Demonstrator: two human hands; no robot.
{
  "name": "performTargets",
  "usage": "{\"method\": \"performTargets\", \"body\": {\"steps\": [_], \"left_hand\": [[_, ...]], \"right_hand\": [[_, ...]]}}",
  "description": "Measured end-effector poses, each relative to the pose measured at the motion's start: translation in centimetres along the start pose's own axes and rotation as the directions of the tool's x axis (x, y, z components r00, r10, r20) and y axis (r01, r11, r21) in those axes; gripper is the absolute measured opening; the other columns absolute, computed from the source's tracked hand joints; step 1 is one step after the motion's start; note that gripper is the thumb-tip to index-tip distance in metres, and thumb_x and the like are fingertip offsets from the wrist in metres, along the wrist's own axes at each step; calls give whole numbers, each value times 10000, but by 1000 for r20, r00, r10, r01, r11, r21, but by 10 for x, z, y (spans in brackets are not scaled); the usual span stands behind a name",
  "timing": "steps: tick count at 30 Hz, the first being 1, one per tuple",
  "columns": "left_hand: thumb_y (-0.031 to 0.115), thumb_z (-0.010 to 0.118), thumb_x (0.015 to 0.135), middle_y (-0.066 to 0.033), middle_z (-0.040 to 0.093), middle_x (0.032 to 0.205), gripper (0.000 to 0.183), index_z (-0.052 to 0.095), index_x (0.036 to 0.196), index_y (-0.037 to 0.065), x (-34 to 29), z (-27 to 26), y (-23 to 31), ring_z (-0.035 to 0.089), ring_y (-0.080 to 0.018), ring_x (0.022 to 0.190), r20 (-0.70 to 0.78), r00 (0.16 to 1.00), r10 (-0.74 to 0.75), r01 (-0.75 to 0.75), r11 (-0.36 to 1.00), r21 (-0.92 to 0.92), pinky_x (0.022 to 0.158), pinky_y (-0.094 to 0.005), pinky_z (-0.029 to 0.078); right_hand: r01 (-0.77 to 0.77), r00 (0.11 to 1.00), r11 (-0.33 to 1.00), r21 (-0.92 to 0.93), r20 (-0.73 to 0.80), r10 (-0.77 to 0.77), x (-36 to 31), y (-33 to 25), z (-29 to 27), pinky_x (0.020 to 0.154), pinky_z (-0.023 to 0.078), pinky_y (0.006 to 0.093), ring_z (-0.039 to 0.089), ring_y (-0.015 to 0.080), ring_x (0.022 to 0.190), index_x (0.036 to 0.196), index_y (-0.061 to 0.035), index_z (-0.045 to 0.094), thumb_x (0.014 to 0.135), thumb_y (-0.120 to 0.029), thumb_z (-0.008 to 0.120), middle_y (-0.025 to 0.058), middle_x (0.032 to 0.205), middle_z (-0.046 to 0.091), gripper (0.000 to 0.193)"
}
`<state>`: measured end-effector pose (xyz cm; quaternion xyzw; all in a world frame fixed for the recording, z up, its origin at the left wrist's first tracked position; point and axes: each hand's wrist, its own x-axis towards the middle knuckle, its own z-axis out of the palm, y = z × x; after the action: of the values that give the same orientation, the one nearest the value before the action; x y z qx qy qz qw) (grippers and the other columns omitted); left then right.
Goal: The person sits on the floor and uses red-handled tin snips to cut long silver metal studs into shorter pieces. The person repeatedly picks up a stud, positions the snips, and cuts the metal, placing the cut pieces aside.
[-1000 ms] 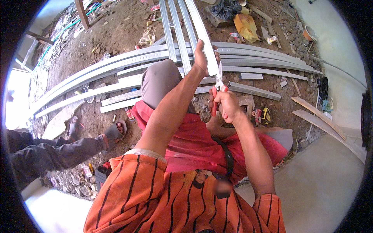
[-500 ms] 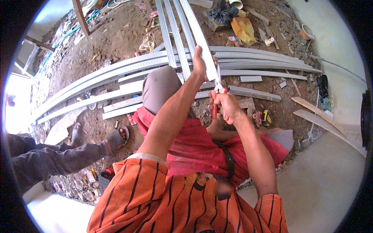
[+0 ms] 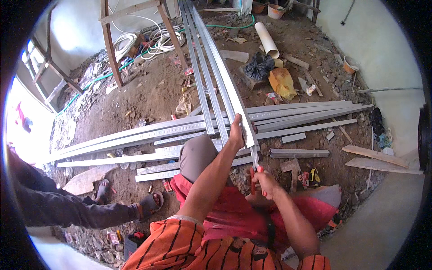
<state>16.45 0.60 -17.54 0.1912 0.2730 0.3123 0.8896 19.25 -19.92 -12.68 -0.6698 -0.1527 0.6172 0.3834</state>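
Note:
A long light-grey metal channel (image 3: pixel 227 90) runs away from me. My left hand (image 3: pixel 236 132) grips it close to its near end, thumb on top and fingertips showing at the far side. In my right hand (image 3: pixel 266 183) is a pair of red-handled tin snips (image 3: pixel 253 179), fingers wrapped round the handles. The blades meet the channel's near end; whether they bite into the metal is too small to tell. Several more channels (image 3: pixel 200 96) lie alongside on the left. Beneath them, a crosswise stack of metal profiles (image 3: pixel 306 112) rests on the dirt.
A person's legs (image 3: pixel 76 207) in dark trousers and sandals are at the left. Short offcuts (image 3: pixel 299 153) and wooden planks (image 3: pixel 375 155) lie to the right. Farther off are a white pipe (image 3: pixel 267 40), a black plastic bag (image 3: pixel 259 66), a wooden trestle (image 3: pixel 108 45) and coiled white tubing (image 3: pixel 123 47).
The view has tilted up, so more of the far floor shows and my hands sit lower in it. Both grips remain, with the snips still at the channel's near end.

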Motion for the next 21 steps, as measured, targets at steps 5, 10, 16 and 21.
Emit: {"method": "performTargets", "body": {"steps": [5,10,16,21], "left_hand": [[454,292,912,-83,534,710,479,523,1039,55,5,-2,-3,525,-236,581,54,983,-175,181,972,-147,563,-399,466],[537,221,898,-77,520,671,556,519,886,68,15,-23,1,513,-230,587,67,986,-154,163,974,-160,533,-380,453],[532,268,871,-63,508,629,545,517,941,52,4,-6,3,498,-216,537,24,988,-152,154,979,-130,490,-366,431],[495,259,901,-73,505,661,517,494,969,40,-3,-4,11,506,-207,557,75,985,-153,162,977,-138,511,-345,464]], "right_hand": [[28,999,999,33,-18,-28,-12,10,-8,384,339,300,472,154,654,915,-131,541,680,-164,522,-4,742,439,238],[68,998,998,-19,2,-68,-24,-5,-3,495,347,279,455,123,635,904,-139,529,708,-165,507,-25,677,423,198],[143,990,988,-50,-7,-143,-4,3,-9,519,390,269,464,116,589,779,-99,502,680,-124,495,-17,690,467,102],[146,989,987,-66,27,-144,-1,-16,-4,645,415,290,469,118,655,814,-75,520,677,-114,493,-9,731,484,145]]}}
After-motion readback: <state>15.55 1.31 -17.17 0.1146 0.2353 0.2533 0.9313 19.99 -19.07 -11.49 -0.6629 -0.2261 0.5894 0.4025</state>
